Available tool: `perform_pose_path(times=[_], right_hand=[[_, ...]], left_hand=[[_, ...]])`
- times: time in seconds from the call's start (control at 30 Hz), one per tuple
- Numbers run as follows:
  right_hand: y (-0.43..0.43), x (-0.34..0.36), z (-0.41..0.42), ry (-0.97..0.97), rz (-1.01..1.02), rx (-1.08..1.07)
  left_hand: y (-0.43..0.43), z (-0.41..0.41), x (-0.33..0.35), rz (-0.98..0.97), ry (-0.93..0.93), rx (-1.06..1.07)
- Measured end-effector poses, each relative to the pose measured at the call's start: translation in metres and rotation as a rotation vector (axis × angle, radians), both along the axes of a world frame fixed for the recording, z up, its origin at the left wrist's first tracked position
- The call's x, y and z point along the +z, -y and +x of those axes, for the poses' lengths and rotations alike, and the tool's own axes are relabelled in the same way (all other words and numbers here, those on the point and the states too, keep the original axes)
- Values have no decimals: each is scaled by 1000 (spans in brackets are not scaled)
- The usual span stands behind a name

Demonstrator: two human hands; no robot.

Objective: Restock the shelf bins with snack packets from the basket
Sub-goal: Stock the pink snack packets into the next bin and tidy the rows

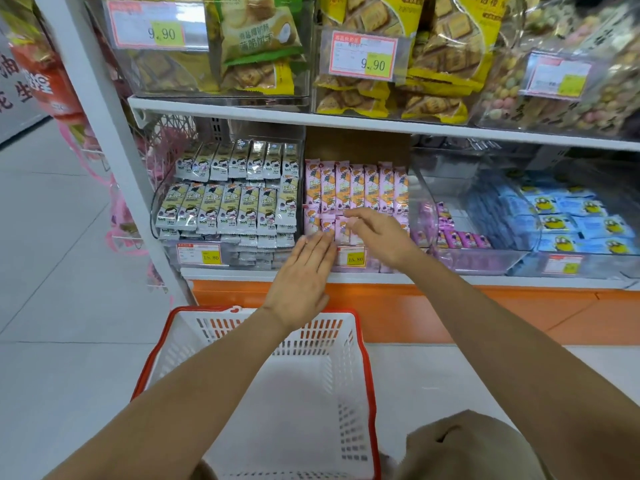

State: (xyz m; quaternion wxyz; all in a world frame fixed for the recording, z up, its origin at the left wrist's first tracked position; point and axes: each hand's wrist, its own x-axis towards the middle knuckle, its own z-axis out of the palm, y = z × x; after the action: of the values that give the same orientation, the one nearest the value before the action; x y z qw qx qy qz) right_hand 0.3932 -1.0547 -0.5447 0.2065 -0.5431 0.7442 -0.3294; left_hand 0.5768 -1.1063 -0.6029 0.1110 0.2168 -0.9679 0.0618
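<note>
Pink packets (356,188) beneath right fingers (360,220), just beyond left fingers (320,245)

Shelf (346,120) carries clear bins (478,263); basket (369,375) on floor (69,306).

basket (370,375) x1, hands (301,282) (381,237) x2, shelves (346,121) (242,274) x2

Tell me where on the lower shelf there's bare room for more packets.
The clear bin holding purple packets, between the pink packets and the blue packets, is mostly bare above its low row. The basket floor is bare. Crowded: the grey-and-white packets fill the left bin, and the pink bin is packed, with the left hand and right hand at it.
</note>
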Motion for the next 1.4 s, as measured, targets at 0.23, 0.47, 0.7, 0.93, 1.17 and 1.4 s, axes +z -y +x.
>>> perform_pose_path(times=[0.23,0.47,0.7,0.93,1.17,1.4], right_hand=[[-70,10,-64,-118,-286,-158],[-102,-3,-150,-315,189,-311],[-78,-10,-180,-307,618,-117],[-67,-16,-197,-231,503,-34],[-44,-22,-210,-149,573,130],[-40,-15,-221,-99,697,210]], left_hand=[[-30,-82,24,90,-136,-93],[-39,-162,29,253,-179,-109],[-38,-184,17,324,-166,-77],[-34,-183,7,310,-214,-53],[-29,-195,10,310,-250,-19],[-37,-204,13,351,-205,54]])
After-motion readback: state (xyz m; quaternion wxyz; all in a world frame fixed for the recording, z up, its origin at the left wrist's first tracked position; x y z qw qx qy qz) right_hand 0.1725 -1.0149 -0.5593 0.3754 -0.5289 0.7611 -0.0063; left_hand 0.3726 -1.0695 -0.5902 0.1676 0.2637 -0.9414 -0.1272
